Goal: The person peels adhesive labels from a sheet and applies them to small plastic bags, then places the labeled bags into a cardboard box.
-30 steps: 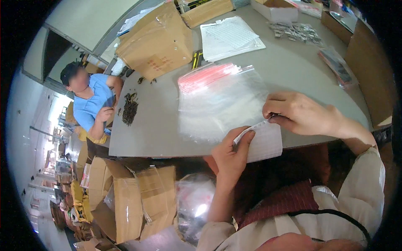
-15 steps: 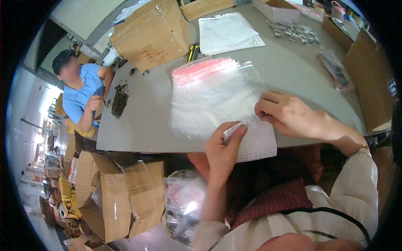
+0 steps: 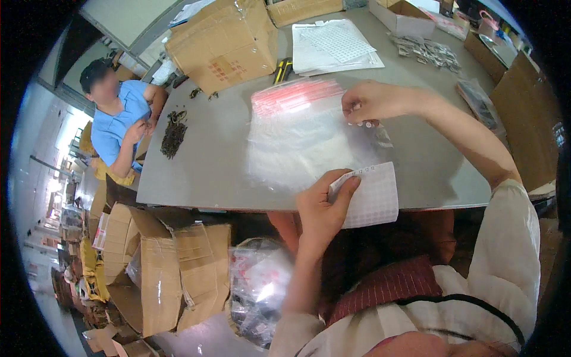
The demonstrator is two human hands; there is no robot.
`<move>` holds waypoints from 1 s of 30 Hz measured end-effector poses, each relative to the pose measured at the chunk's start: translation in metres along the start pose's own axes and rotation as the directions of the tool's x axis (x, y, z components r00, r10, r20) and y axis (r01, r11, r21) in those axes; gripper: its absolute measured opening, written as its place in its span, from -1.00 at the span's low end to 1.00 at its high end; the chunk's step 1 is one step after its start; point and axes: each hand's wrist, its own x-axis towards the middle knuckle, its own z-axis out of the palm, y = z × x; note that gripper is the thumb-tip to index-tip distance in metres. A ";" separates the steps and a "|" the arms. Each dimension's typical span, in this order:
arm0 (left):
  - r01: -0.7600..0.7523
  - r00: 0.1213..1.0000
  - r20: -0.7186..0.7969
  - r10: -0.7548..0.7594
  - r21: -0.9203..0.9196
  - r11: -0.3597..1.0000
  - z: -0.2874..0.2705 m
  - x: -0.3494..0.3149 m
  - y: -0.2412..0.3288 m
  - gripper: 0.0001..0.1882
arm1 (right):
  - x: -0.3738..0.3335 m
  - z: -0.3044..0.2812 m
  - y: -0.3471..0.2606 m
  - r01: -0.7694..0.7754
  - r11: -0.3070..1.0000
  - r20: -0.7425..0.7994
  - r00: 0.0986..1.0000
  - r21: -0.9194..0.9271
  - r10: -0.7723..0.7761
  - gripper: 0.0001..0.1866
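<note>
- Head view, nearest the wearer: the left hand (image 3: 321,202) grips the left side of a white label sheet (image 3: 375,199), thumb on top. The sheet is held tilted at the near edge of the table (image 3: 220,131), its lower part reaching out past that edge.
- Below the near edge, toward the left, stand an open cardboard carton (image 3: 160,285) with its flaps up and, just beside it, a heap of crumpled clear plastic (image 3: 259,282).
- Farther in, the right hand (image 3: 376,101) is closed at the fingertips on a short row of small round labels (image 3: 367,124), above the right side of the stacked bags.
- Those clear bags (image 3: 297,143), with red strips along their far edge, lie flat between the near edge and the middle of the table.
- Near the left edge sits a loose pile of small dark pieces (image 3: 173,137); beyond that edge is a person in a blue shirt (image 3: 119,113).
- Toward the right edge lies a clear packet (image 3: 479,104) with dark contents, near a tall cardboard panel (image 3: 526,113).
- Past the bags come a yellow-and-black cutter (image 3: 282,70), white papers (image 3: 301,53) and, to their right, scattered flat metallic pieces (image 3: 425,52).
- Toward the far left corner stands a big cardboard box (image 3: 223,47); at the far edge, a pale open box (image 3: 404,24).
</note>
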 end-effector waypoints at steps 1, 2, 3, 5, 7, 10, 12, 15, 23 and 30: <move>0.000 1.000 -0.006 0.000 0.005 1.000 0.000 0.000 -0.002 -0.78 | 0.008 0.004 0.005 0.015 0.997 0.008 1.000 -0.070 -0.014 -0.72; -0.037 0.999 -0.008 0.037 0.014 0.999 0.000 0.000 -0.004 -0.78 | 0.011 0.006 0.011 0.019 0.997 0.010 1.000 -0.070 -0.018 -0.72; -0.072 0.997 -0.013 0.072 0.025 0.997 -0.001 -0.002 -0.004 -0.79 | 0.010 0.008 0.017 -0.012 0.999 -0.011 1.000 -0.042 0.011 -0.73; -0.066 0.997 -0.028 0.067 0.026 0.997 0.002 -0.003 -0.002 -0.80 | -0.001 0.003 0.030 -0.048 0.999 -0.030 0.998 -0.016 0.047 -0.74; -0.065 0.997 -0.043 0.066 0.025 0.998 0.006 -0.001 0.003 -0.82 | -0.021 -0.010 0.041 -0.138 0.990 -0.037 0.990 0.005 0.138 -0.74; -0.409 0.899 -0.030 0.436 0.291 0.865 0.021 0.009 0.008 -0.85 | -0.051 -0.018 0.053 -0.302 0.953 -0.084 0.950 -0.023 0.299 -0.75; -0.421 0.904 0.111 0.413 0.394 0.817 0.035 0.014 0.003 -0.86 | -0.061 -0.028 0.054 -0.381 0.920 -0.029 0.925 -0.093 0.380 -0.76; -0.417 0.909 0.194 0.369 0.397 0.818 0.049 0.017 -0.003 -0.84 | -0.064 -0.029 0.057 -0.331 0.935 -0.042 0.944 -0.127 0.328 -0.78; -0.395 0.913 0.247 0.324 0.349 0.850 0.046 0.020 -0.008 -0.82 | -0.006 0.024 0.023 0.280 0.890 -0.169 0.918 -0.359 -0.358 -0.86; -0.407 0.911 0.143 0.388 0.474 0.781 0.052 0.016 0.004 -0.80 | -0.019 0.023 0.050 0.103 0.852 -0.337 0.889 -0.513 -0.311 -0.77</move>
